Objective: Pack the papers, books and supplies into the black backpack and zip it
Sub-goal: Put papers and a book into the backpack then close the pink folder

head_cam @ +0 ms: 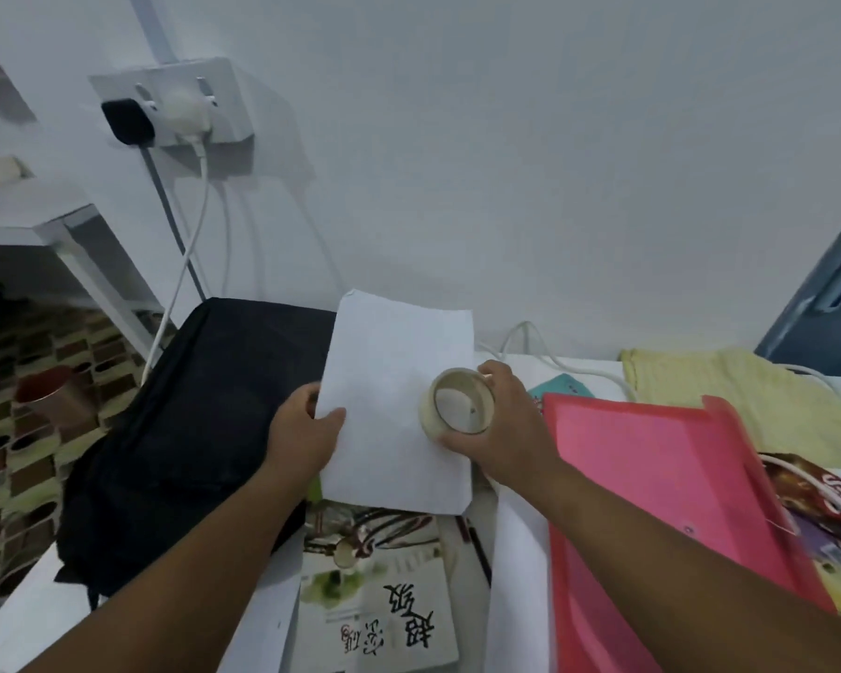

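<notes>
Left hand [307, 429] pinches one white sheet [399, 405] at its edge, beside one black backpack [190, 429]. Right hand [501, 429] grips one tape roll [462, 405] over the sheet.

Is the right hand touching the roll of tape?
Touching. The head view shows the right hand wrapped around the tape, thumb under its rim and fingers over the top.

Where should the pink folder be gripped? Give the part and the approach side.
Grip the pink folder at its near-left long edge, coming from the right hand side. It lies flat and thin over other items, so that raised, unobstructed edge lets fingers slide under; the far end sits against the yellow cloth.
</notes>
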### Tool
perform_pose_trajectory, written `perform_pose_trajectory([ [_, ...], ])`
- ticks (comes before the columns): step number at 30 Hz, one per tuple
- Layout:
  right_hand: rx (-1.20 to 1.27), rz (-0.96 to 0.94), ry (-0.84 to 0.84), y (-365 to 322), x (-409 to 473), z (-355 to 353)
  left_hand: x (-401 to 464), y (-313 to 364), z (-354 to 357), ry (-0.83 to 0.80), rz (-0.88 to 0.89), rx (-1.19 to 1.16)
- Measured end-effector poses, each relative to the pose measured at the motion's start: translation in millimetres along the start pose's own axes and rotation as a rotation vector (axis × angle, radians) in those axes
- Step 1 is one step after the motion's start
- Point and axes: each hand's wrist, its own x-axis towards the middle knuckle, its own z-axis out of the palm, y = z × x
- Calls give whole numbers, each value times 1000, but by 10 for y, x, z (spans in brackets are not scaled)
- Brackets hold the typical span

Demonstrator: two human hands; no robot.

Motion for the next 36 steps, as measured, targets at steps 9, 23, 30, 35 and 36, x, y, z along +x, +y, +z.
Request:
perform_pose_trajectory([
  [9, -6, -28, 62, -131, -113, -165, 222, 6, -650, 135, 124, -306],
  [23, 805, 514, -103, -113, -155, -741, -477, 159, 358, -211, 21, -491],
  [30, 500, 474, 143, 491, -641, -1425, -988, 337, 967, -482, 88, -400],
  [35, 106, 408, 212, 841, -1027, -2015, -1431, 405, 1488, -572, 176, -253],
  [36, 77, 404, 224, 898, -1085, -2131, -1518, 402, 1587, -574, 208, -191],
])
